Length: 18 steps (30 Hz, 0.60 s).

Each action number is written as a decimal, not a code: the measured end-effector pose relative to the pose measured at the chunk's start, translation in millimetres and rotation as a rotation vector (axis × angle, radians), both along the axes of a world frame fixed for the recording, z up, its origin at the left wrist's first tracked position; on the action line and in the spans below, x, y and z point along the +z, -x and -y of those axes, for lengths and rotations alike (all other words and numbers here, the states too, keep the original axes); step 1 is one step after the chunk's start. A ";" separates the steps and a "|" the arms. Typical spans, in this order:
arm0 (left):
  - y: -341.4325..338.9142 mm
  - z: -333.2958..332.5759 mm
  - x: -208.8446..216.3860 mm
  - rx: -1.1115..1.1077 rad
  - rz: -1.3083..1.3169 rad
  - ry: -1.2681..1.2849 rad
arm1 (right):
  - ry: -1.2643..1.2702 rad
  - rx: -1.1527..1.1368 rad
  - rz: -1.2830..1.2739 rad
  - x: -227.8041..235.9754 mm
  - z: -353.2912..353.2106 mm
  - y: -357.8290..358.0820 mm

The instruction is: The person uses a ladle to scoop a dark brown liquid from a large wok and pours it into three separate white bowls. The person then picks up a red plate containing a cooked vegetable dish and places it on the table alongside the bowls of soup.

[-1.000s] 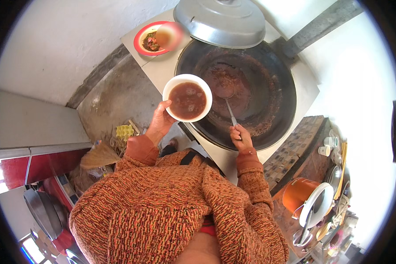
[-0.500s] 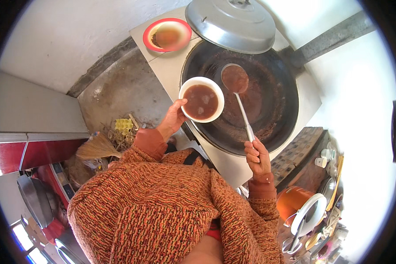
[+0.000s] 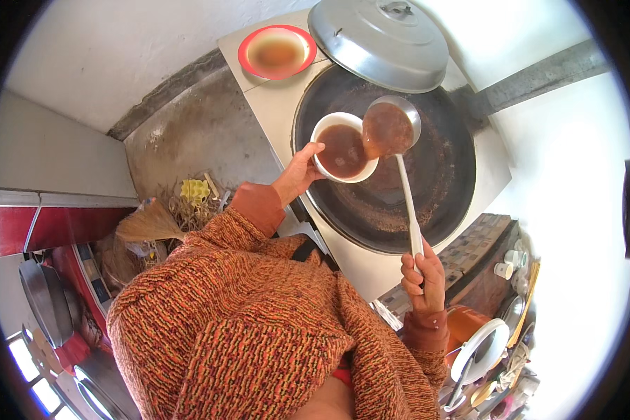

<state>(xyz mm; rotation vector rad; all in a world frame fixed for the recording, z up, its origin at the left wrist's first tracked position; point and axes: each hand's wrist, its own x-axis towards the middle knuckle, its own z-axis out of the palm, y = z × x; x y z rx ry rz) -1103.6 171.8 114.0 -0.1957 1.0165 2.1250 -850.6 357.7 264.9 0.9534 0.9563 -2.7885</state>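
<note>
Head cam: L hand (image 3: 301,173) has grip clamped on wht bowl (image 3: 341,120), thumb at rim; bowl held up over L edge of blk wok (image 3: 462,168), brn liquid (image 3: 341,148) inside. R hand (image 3: 427,280) grip clamped on ladle (image 3: 407,192), near handle end. Ladle's scoop, also w/ brn liquid, tips twd bowl at R rim; can't tell if they touch. Wok sits in tiled desk (image 3: 276,105). Metal lid (image 3: 381,45) at wok's far edge; red-rimmed dish (image 3: 311,43) L of lid, contents blurred. Orange bucket (image 3: 464,325) nr R forearm. Broom (image 3: 149,220) off L.
</note>
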 end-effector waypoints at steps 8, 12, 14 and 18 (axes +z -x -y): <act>-0.7 -11.4 5.9 0.000 0.015 0.011 | -0.298 0.069 0.033 -3.4 22.4 -12.1; -0.9 -12.2 3.8 0.001 0.000 -0.029 | -0.583 0.108 0.055 -17.4 35.8 -18.5; 0.3 -8.7 -1.8 -0.001 -0.005 -0.063 | -0.692 0.106 0.061 -21.7 39.9 -19.9; -2.3 1.2 5.3 0.049 0.006 -0.056 | -1.074 0.079 0.119 -57.5 22.5 -8.6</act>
